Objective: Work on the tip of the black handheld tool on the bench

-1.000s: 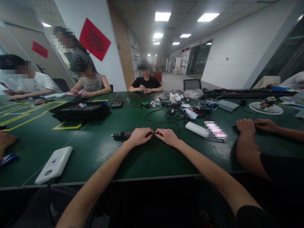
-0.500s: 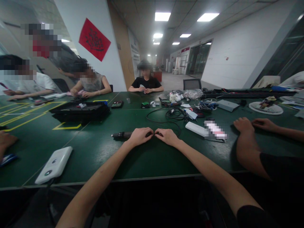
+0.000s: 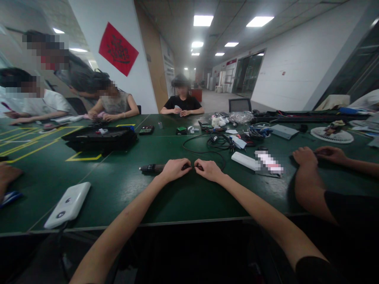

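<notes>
My left hand is closed around the right end of a dark electric screwdriver, which lies on its side with its bit pointing left. Part of the tool's body is hidden under my fingers. Facing it, my right hand pinches the dark end of a black cable. That cable loops over the green table behind my right hand. A small gap separates the fingertips of both hands, and the exact shape of the cable end is too small to make out.
At left stand a black tray and a white power bank. Coiled cables, a white box-like piece and a white round grille lie to the right. A co-worker's hand rests nearby; other people sit across the table.
My right hand has shifted slightly right, so the gap between my fingertips is a little wider. My left hand and the screwdriver have stayed in place.
</notes>
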Tool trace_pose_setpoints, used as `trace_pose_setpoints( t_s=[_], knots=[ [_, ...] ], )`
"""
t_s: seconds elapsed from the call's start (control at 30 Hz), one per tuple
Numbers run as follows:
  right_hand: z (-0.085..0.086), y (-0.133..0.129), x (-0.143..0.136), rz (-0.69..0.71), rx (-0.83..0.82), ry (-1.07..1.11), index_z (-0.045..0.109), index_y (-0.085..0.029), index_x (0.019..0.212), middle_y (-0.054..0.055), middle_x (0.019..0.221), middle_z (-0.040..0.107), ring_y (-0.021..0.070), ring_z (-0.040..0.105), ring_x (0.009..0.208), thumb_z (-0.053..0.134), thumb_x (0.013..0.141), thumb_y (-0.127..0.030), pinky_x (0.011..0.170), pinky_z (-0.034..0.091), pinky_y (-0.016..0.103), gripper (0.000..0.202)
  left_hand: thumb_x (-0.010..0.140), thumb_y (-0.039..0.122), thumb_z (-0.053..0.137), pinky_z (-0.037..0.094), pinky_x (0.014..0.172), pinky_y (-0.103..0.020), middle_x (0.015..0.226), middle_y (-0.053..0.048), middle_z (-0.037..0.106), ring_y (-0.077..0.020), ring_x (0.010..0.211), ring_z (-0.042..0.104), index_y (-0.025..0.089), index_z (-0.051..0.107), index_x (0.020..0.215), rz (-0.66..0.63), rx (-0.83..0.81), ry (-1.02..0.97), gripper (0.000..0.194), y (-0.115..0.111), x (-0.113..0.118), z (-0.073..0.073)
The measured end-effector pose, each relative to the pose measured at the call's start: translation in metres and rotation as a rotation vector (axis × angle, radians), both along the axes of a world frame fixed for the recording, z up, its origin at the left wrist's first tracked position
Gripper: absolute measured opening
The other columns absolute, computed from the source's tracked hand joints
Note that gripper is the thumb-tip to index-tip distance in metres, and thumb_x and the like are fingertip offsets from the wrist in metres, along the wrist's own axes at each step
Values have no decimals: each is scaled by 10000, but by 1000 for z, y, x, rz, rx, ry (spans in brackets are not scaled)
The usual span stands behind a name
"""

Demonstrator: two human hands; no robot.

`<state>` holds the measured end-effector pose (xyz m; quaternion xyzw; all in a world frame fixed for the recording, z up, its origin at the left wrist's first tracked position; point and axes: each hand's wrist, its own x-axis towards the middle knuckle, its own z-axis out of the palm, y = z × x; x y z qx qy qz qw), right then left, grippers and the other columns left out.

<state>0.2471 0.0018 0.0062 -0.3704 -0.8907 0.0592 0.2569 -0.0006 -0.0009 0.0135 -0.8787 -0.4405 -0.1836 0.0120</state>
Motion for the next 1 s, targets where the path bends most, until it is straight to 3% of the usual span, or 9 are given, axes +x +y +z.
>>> trace_pose_setpoints(
  t_s=[0.27, 0.57, 1.0],
  knots=[
    [1, -1, 1, 14, 4, 0, 622, -228, 1117, 9, 885, 701, 151, 634, 750, 594, 1014, -319, 691, 365, 240, 140, 972, 394, 541, 486, 800, -282, 1129, 18, 734, -190, 1003, 695, 333, 660, 1170, -57, 14, 9, 239, -3, -1, 3],
    [0, 0, 0, -2, 4, -9, 622, -229, 1115, 12, 883, 703, 157, 641, 757, 600, 1013, -327, 689, 358, 246, 144, 977, 512, 560, 482, 750, -286, 1092, 0, 728, -195, 923, 696, 299, 656, 1136, 15, 3, -3, 282, 0, 0, 0],
    [-2, 1, 0, 10, 13, -6, 615, -235, 1119, 5, 883, 701, 155, 649, 769, 606, 1010, -308, 700, 362, 239, 131, 983, 400, 517, 485, 759, -286, 1189, 19, 708, -189, 985, 691, 328, 668, 1158, -64, 36, 9, 243, -3, 0, 2]
  ],
)
